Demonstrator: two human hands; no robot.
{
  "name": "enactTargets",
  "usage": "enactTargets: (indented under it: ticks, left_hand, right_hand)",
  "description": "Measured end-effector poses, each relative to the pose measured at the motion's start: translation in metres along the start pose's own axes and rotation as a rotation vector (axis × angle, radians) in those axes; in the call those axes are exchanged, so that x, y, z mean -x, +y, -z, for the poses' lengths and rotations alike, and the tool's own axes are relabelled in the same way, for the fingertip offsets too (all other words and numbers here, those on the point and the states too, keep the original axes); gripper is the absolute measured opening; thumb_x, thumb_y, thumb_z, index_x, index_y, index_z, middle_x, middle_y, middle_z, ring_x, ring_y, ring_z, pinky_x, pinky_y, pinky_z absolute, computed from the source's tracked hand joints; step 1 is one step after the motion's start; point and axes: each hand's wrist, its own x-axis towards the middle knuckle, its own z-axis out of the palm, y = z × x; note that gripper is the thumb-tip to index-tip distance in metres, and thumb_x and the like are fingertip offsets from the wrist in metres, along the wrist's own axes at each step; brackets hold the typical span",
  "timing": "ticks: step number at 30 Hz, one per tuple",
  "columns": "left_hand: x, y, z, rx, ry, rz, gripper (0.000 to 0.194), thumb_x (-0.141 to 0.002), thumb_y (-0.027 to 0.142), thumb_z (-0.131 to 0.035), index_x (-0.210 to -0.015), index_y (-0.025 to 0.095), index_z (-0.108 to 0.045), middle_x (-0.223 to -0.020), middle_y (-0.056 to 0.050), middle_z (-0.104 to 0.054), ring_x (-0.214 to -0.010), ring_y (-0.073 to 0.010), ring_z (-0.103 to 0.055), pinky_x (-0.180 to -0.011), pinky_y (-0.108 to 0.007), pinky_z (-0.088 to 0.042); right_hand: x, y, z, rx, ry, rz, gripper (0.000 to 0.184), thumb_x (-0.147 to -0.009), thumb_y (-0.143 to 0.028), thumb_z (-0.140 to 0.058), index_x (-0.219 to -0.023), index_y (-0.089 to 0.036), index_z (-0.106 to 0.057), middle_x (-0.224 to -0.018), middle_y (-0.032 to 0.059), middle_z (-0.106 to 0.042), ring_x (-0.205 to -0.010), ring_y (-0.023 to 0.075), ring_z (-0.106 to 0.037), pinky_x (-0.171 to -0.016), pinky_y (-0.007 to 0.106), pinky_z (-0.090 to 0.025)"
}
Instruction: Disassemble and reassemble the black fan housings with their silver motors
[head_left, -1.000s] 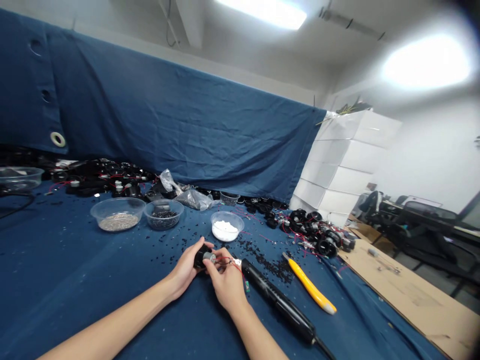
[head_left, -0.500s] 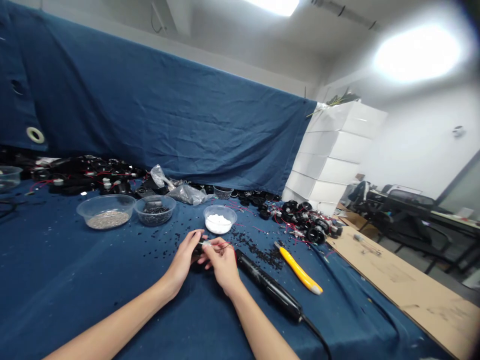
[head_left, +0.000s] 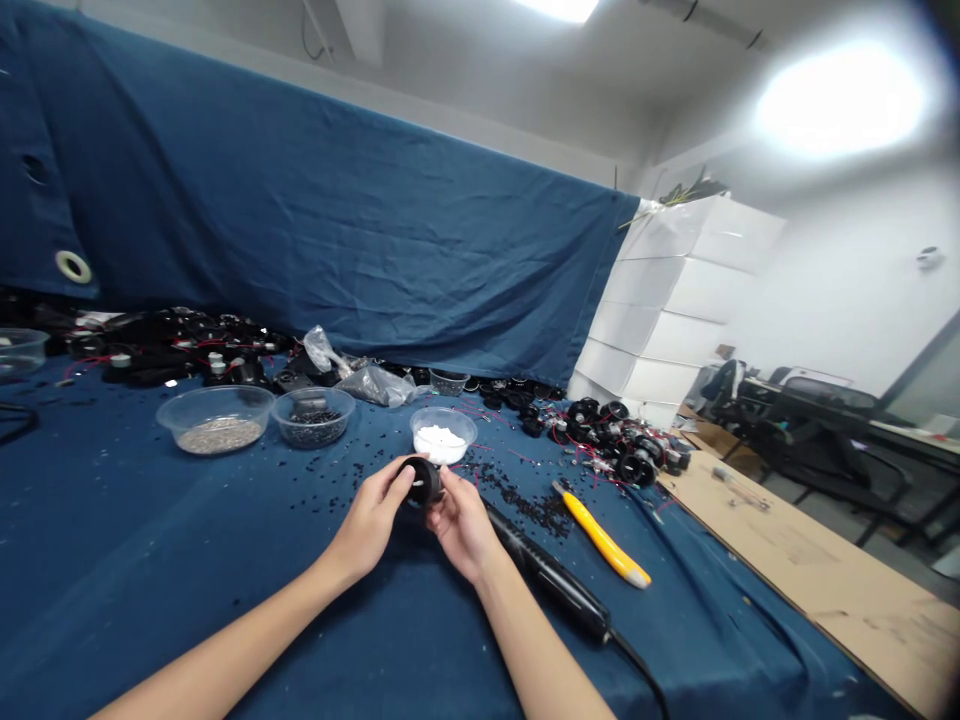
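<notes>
My left hand (head_left: pixel 369 519) and my right hand (head_left: pixel 466 524) meet over the blue cloth and together hold a small black round part (head_left: pixel 422 481) between their fingertips. Both hands are closed on it, the left from the left side, the right from below and right. A thin red wire shows by the right fingers. Just behind the part stands a small clear bowl of white pieces (head_left: pixel 442 436). A long black corded tool (head_left: pixel 551 584) lies on the cloth right of my right wrist.
Two clear bowls, one with grey bits (head_left: pixel 215 418) and one with black bits (head_left: pixel 313 415), stand to the left. A yellow-handled tool (head_left: pixel 602 537) lies right. Heaps of black wired parts (head_left: pixel 622 455) lie behind, loose black bits are scattered about, and cardboard (head_left: pixel 806 572) covers the right edge.
The black part has been lifted and turned so its round face shows between my fingertips. My hands have shifted slightly up toward the white bowl.
</notes>
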Motion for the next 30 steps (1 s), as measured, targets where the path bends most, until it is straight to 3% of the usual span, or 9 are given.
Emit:
enactTargets:
  ticks: [3, 5, 7, 10, 16, 21, 25, 28, 30]
  left_hand:
    - [0.003, 0.001, 0.0, -0.002, -0.008, -0.003, 0.045, -0.091, 0.043, -0.06, -0.129, 0.02, -0.054, -0.122, -0.008, -0.063, -0.111, -0.025, -0.059, -0.1, -0.043, -0.042]
    - [0.002, -0.004, 0.0, -0.004, -0.008, 0.044, 0.045, -0.093, 0.045, -0.058, -0.129, 0.018, -0.052, -0.113, -0.008, -0.064, -0.097, -0.0221, -0.063, -0.086, -0.039, -0.051]
    - [-0.002, -0.011, 0.001, -0.005, -0.009, 0.136, 0.041, -0.098, 0.048, -0.048, -0.12, 0.015, -0.055, -0.09, -0.004, -0.065, -0.07, -0.0151, -0.063, -0.063, -0.03, -0.053]
    - [-0.009, -0.027, 0.003, 0.014, -0.05, 0.297, 0.045, -0.1, 0.052, -0.039, -0.101, 0.012, -0.06, -0.063, 0.004, -0.056, -0.042, -0.0072, -0.048, -0.041, -0.02, -0.041]
    - [-0.012, -0.043, 0.002, 0.003, -0.108, 0.429, 0.04, -0.099, 0.047, -0.046, -0.085, 0.012, -0.059, -0.057, 0.007, -0.05, -0.038, -0.0049, -0.041, -0.037, -0.017, -0.036]
    - [-0.007, -0.037, 0.003, -0.112, -0.003, 0.326, 0.036, -0.099, 0.044, -0.048, -0.089, 0.012, -0.061, -0.064, 0.004, -0.055, -0.044, -0.0066, -0.048, -0.043, -0.019, -0.042]
    - [-0.001, -0.022, 0.003, -0.248, 0.116, 0.129, 0.031, -0.099, 0.041, -0.049, -0.096, 0.013, -0.06, -0.082, -0.001, -0.061, -0.066, -0.0131, -0.059, -0.062, -0.028, -0.051]
    - [0.005, -0.008, 0.0, -0.347, 0.112, -0.016, 0.028, -0.099, 0.04, -0.047, -0.099, 0.014, -0.058, -0.078, 0.0, -0.059, -0.069, -0.0153, -0.058, -0.07, -0.034, -0.05]
    - [0.009, 0.001, -0.002, -0.399, 0.08, -0.112, 0.024, -0.095, 0.037, -0.054, -0.105, 0.015, -0.056, -0.083, -0.001, -0.06, -0.075, -0.0176, -0.059, -0.076, -0.037, -0.048]
  right_hand:
    - [-0.001, 0.0, 0.0, 0.101, -0.004, 0.067, 0.025, -0.099, -0.036, -0.054, -0.1, -0.012, -0.058, -0.075, -0.0022, -0.056, -0.052, 0.0062, -0.05, -0.047, 0.018, -0.045]
    - [0.0, 0.0, -0.001, 0.195, -0.007, 0.118, 0.022, -0.098, -0.033, -0.057, -0.101, -0.012, -0.059, -0.075, -0.0024, -0.056, -0.053, 0.0062, -0.051, -0.047, 0.017, -0.045]
    - [0.002, 0.0, -0.004, 0.297, -0.009, 0.171, 0.02, -0.096, -0.03, -0.059, -0.104, -0.012, -0.059, -0.077, -0.0018, -0.058, -0.055, 0.007, -0.053, -0.049, 0.018, -0.047]
    - [0.009, -0.002, -0.01, 0.452, -0.008, 0.247, 0.021, -0.094, -0.028, -0.063, -0.107, -0.012, -0.059, -0.082, -0.0004, -0.06, -0.062, 0.0094, -0.057, -0.056, 0.022, -0.051]
    - [0.017, -0.004, -0.012, 0.665, 0.037, 0.35, 0.02, -0.092, -0.03, -0.065, -0.102, -0.013, -0.061, -0.084, 0.0003, -0.061, -0.07, 0.0125, -0.059, -0.068, 0.029, -0.053]
    - [0.018, -0.002, -0.017, 0.616, 0.054, 0.343, 0.019, -0.092, -0.03, -0.065, -0.098, -0.013, -0.061, -0.081, -0.0007, -0.06, -0.067, 0.0114, -0.058, -0.065, 0.027, -0.052]
    - [0.013, 0.004, -0.021, 0.419, 0.088, 0.275, 0.017, -0.093, -0.028, -0.064, -0.098, -0.012, -0.059, -0.081, -0.0008, -0.059, -0.064, 0.0099, -0.057, -0.059, 0.023, -0.051]
    - [0.008, 0.006, -0.017, 0.237, 0.08, 0.162, 0.018, -0.096, -0.03, -0.06, -0.098, -0.012, -0.058, -0.076, -0.0024, -0.056, -0.054, 0.0066, -0.051, -0.049, 0.018, -0.046]
    - [0.005, 0.005, -0.012, 0.117, 0.046, 0.068, 0.022, -0.098, -0.033, -0.057, -0.098, -0.012, -0.059, -0.075, -0.0024, -0.056, -0.053, 0.0062, -0.05, -0.048, 0.018, -0.045]
